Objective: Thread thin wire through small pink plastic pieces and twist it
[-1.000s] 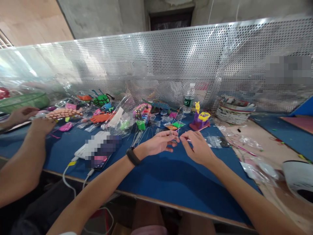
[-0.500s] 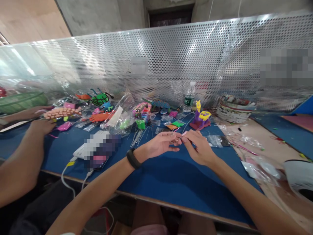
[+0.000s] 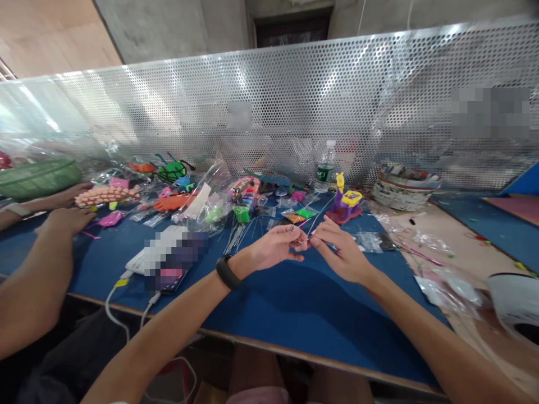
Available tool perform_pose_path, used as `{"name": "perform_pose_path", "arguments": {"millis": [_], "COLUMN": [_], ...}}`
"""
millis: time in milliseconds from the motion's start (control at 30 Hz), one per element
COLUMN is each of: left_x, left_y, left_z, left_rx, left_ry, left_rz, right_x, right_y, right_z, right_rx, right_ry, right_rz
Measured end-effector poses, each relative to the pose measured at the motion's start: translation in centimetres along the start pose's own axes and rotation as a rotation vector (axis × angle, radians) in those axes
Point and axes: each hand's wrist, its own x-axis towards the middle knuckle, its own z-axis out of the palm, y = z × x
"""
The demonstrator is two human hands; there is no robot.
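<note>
Above the blue tabletop, my left hand and my right hand meet fingertip to fingertip. A thin grey wire slants up and away from between them, and both hands pinch around its near end. What exactly lies between the fingertips is too small to make out. Just beyond my right hand stands a purple and yellow clay animal on a dark red base. Small packets of green clay and orange clay lie behind my fingers.
Loose wires lie left of my hands, near a phone and its cables. Clay figures, plastic bags and a water bottle line the perforated metal screen. A co-worker's hand rests at the left. A paper-woven basket stands right.
My fingertips have shifted slightly left and closer together. The wire now points up and away more visibly, and the pale pink bit seen at my right fingertips no longer shows clearly.
</note>
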Motion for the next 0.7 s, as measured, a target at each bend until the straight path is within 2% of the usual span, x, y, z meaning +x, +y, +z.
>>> {"name": "perform_pose_path", "arguments": {"millis": [233, 433, 700], "left_x": [-0.05, 0.16, 0.18], "left_y": [-0.12, -0.40, -0.51], "left_z": [-0.67, -0.87, -0.72], "left_rx": [0.057, 0.168, 0.135], "left_ry": [-0.025, -0.044, -0.015], "left_rz": [0.014, 0.063, 0.070], "right_x": [-0.39, -0.27, -0.18], "right_y": [0.77, 0.41, 0.79], "right_z": [0.30, 0.08, -0.26], "right_rx": [-0.036, 0.009, -0.001], "right_ry": [0.041, 0.009, -0.004], "right_rz": [-0.010, 0.000, -0.008]}}
